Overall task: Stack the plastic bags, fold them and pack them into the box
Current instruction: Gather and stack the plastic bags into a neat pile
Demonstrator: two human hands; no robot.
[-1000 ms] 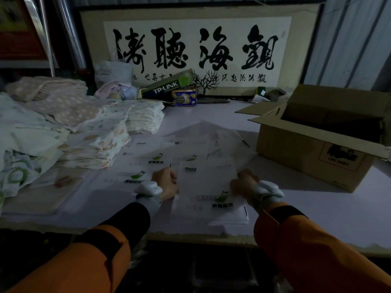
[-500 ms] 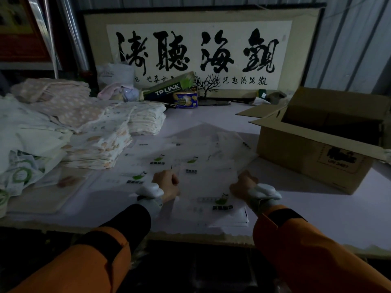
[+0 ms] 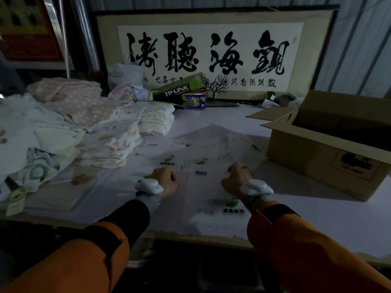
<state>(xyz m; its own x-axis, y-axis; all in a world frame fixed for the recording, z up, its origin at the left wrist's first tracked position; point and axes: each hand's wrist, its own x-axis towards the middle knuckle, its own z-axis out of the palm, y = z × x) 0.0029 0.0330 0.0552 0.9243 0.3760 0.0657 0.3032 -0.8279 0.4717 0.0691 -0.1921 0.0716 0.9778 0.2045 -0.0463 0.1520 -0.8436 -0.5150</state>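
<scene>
White table (image 3: 317, 218) w/ clear, logo-printed plastic bags (image 3: 203, 187).

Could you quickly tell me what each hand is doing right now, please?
Left hand: fingers curled, gripping the left edge of the clear printed plastic bag.
Right hand: fingers curled, gripping the same bag's right edge.
</scene>
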